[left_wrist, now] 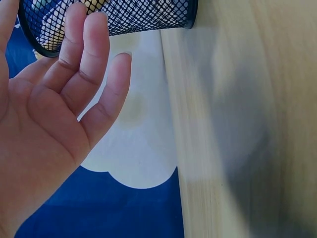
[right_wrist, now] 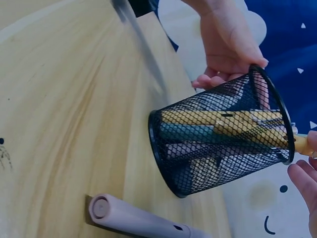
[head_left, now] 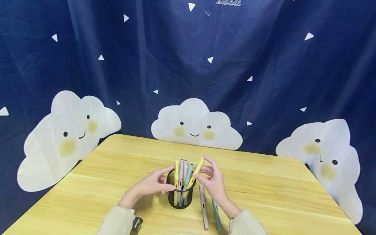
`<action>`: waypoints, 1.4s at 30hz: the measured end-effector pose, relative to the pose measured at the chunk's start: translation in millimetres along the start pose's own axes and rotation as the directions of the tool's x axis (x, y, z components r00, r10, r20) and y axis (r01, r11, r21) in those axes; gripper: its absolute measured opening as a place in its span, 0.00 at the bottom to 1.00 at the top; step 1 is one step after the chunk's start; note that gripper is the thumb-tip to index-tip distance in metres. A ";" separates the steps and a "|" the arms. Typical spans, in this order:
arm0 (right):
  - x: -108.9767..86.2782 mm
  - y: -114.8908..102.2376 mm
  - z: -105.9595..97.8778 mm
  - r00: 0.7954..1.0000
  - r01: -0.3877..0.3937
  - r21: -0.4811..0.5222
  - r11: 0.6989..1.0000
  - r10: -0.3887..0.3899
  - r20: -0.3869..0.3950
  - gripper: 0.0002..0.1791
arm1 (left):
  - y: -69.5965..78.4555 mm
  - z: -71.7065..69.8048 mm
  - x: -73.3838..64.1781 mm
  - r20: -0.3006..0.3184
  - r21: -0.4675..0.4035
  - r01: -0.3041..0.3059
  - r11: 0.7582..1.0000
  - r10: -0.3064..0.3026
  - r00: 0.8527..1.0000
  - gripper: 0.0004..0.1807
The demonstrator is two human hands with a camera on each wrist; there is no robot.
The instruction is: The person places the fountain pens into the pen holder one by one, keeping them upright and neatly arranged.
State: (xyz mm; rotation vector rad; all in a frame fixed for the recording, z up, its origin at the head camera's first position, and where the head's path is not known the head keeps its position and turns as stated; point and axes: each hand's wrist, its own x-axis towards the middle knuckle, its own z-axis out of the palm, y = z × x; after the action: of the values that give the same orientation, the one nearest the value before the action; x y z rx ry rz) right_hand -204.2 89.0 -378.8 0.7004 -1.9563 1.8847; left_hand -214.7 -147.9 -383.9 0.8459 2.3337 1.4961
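I can read just one word from here: "sweet" (head_left: pixel 228 3), in white looping script at the very top of the blue curtain (head_left: pixel 176 65); below it, to the left, sits a small white squiggle (head_left: pixel 207 13) that I can't make out as a letter; some dark marks (right_wrist: pixel 5 157) on the table (right_wrist: pixel 64 99) are too small to read.

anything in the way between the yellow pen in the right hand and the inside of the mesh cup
Nothing visible: the yellow pen, held by the right hand, reaches into the mesh cup, a teal pen beside it.
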 end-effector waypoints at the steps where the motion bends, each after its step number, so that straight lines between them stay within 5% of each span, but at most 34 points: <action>1: -0.7 0.7 0.7 1.000 -0.005 -0.001 1.000 0.005 0.005 0.33 | 0.0 -0.1 -0.1 0.000 -0.002 0.000 1.000 0.000 1.000 0.44; 20: -5.6 2.0 6.0 0.997 0.074 -0.105 0.992 -0.072 0.030 0.30 | -1.5 0.3 -0.6 0.002 -0.009 -0.004 1.000 0.004 1.000 0.44; 29: -4.4 7.2 6.1 0.981 0.192 -0.128 0.973 -0.185 0.066 0.26 | -1.7 -0.1 -1.2 -0.001 -0.009 -0.008 1.000 0.008 1.000 0.44; 42: -5.9 -4.3 10.3 0.999 0.051 -0.214 0.975 -0.046 0.028 0.17 | -0.4 0.1 -0.4 -0.008 -0.006 0.008 1.000 -0.008 1.000 0.44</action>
State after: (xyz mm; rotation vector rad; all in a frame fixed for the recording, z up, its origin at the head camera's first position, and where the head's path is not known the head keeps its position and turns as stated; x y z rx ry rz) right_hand -196.0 79.4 -379.2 0.7007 -2.0975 1.6118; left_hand -214.5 -148.1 -384.4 0.8305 2.3344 1.5049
